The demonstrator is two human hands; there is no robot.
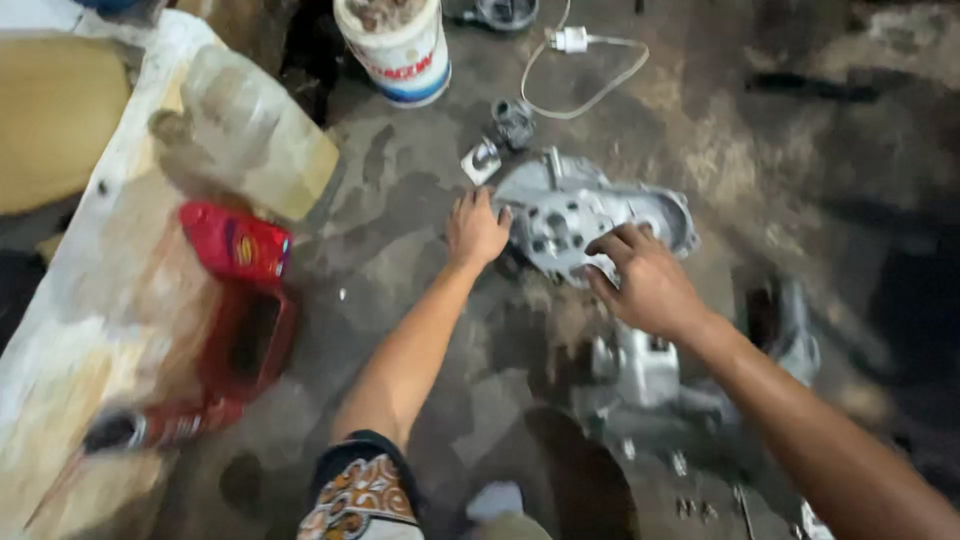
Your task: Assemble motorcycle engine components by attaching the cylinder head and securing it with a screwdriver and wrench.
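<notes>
A grey cast-metal engine cover (590, 215) lies on the stained concrete floor in the middle of the head view. My left hand (476, 228) rests against its left edge with fingers spread. My right hand (645, 282) grips the cover's near edge, fingers curled over the rim. Just below the cover sits another metal engine part (640, 365), partly hidden by my right forearm.
A red cut-open plastic container (240, 300) lies on a pale board at left, beside a clear plastic jug (255, 125). A white bucket (395, 45) stands at the top, with a white cable and plug (580, 60) nearby. Small bolts (695, 505) lie near the bottom.
</notes>
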